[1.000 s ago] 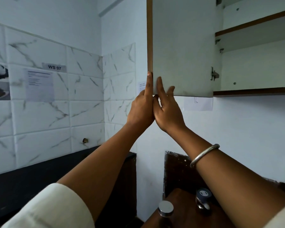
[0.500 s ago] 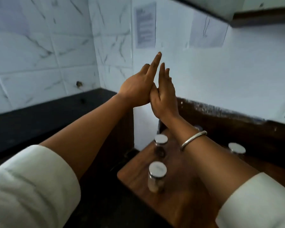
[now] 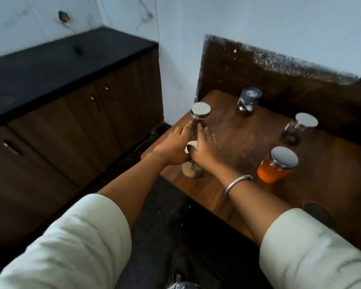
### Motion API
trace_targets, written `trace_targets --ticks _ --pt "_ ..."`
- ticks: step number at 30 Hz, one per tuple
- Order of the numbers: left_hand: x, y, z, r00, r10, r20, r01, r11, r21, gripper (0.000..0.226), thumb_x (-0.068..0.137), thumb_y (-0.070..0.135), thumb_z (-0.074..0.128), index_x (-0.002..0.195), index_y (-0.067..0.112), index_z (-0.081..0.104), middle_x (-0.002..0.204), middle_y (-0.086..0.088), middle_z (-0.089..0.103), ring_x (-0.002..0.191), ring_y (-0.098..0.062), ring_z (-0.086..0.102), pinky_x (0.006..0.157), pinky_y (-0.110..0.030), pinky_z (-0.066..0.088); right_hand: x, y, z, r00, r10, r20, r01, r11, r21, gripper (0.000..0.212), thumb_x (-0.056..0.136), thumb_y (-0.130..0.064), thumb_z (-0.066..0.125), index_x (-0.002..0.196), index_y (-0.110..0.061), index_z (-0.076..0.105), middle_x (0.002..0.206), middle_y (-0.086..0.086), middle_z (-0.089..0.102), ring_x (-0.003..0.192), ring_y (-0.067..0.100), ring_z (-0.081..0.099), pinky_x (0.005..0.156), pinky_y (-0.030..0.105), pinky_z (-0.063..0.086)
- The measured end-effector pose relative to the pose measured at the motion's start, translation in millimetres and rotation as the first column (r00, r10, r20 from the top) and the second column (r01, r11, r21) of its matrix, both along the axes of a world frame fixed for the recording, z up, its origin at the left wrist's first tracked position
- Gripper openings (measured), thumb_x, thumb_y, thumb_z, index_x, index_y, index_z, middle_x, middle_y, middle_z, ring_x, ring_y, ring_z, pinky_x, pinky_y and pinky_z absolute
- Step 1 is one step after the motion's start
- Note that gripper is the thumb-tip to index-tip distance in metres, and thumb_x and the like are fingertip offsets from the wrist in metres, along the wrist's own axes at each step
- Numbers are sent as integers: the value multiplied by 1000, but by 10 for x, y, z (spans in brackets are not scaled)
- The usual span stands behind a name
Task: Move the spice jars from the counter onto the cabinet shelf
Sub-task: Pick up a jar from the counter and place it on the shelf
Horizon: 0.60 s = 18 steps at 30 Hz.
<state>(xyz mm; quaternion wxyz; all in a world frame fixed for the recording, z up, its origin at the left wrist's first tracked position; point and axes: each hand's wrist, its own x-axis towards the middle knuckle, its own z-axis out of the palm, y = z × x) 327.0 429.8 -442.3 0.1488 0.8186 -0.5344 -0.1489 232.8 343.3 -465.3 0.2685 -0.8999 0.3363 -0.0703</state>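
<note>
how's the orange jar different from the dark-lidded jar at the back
The orange jar is filled with bright orange contents; the dark-lidded jar looks mostly clear, with only a little inside. The orange jar has a flat silver lid, the other a dark grey one. The orange jar looks wider and stands nearer the front; the dark-lidded jar looks narrower and stands by the back panel. Both stand upright on the wooden counter, untouched by either hand.

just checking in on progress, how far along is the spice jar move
Barely started. Done: nothing visible; the cabinet shelf is out of view. In hand: the left hand and right hand, both open, hover over the tan-filled jar. Left: that one plus the tall jar, dark-lidded jar, clear jar and orange jar, all on the wooden counter.
</note>
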Motion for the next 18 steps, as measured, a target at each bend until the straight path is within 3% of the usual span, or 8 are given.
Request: trace_targets --ticks 5,10,13,18 --pt "-126 20 -356 997 53 -62 -46 993 110 103 74 41 72 149 20 5 147 -13 25 133 -32 33 106 -42 36 -117 -6 -230 987 -41 -155 51 997 60 99 83 -47 61 150 -19 -6 156 18 11 143 36 18 115 44 23" --pt "-228 21 -564 983 111 -149 -88 984 152 104 79 38 69 149 26 -7 151 -14 17 127 -31 43 98 -37 43 -169 -15 -372 974 -32 -223 60 991 121 98 87 -33 61 149 -18 -14 147 18 33 126 32 45 102 40 40" --pt "-266 39 -605 972 141 -189 -124 987 102 97 85 29 64 149 25 -9 152 -16 16 129 -32 42 101 -37 40 -173 -47 -462 982 -72 -175 87 993 80 91 89 -23 59 150 -13 -8 148 18 34 128 31 45 104 40 40" --pt "-300 59 -563 966 172 -193 -174 985 9 86 87 19 59 149 25 -1 151 -14 23 132 -30 38 103 -36 38 -203 -106 -532 992 -122 31 114 977 179 76 84 -14 66 146 -14 23 140 11 44 127 25 46 102 35 44"
